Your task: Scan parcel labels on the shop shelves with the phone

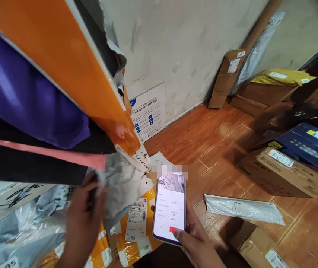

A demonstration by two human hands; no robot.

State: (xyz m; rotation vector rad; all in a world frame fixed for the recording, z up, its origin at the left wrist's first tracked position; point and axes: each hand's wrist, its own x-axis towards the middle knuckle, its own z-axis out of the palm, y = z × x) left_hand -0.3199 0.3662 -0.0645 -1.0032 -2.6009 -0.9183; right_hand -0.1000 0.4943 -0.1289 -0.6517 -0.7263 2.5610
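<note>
My right hand (194,238) is wrapped round a smartphone (166,223), thumb near a red button at the bottom of its lit screen. The screen shows a camera picture of a label above lines of text. On the left, my left hand (85,212) is smeared by motion, its fingers at the edge of a crumpled grey mailer bag (121,186). Whether they grip the bag I cannot tell. Beneath the bag lies an orange-taped parcel (155,242) with a white shipping label (136,219). Part of that parcel is hidden behind the phone.
Shelf boards with an orange edge (92,70) and a purple package (30,89) fill the upper left. A printed sign (150,111) leans on the wall. Cardboard boxes (276,175), a yellow bag (283,77) and a long flat silver package (244,209) lie on the wood-look floor.
</note>
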